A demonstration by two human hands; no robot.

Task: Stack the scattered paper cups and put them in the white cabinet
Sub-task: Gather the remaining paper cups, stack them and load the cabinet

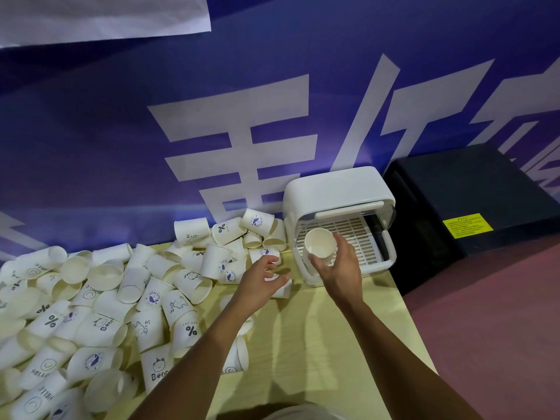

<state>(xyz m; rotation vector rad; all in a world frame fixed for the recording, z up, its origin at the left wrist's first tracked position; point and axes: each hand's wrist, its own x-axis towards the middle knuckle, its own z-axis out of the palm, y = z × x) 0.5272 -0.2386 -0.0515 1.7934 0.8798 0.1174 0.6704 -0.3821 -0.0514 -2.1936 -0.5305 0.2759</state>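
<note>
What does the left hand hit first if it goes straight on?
Probably the paper cup lying on its side at the fingertips of the left hand, then the white cabinet; depth is unclear.

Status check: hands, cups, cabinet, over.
Right hand holds upright cup at the open white cabinet. Left hand open above a lying cup. Cup pile lies left; cabinet mouth unobstructed.

Head-worn wide-angle view, forward and down, close over the table [333, 334].
</note>
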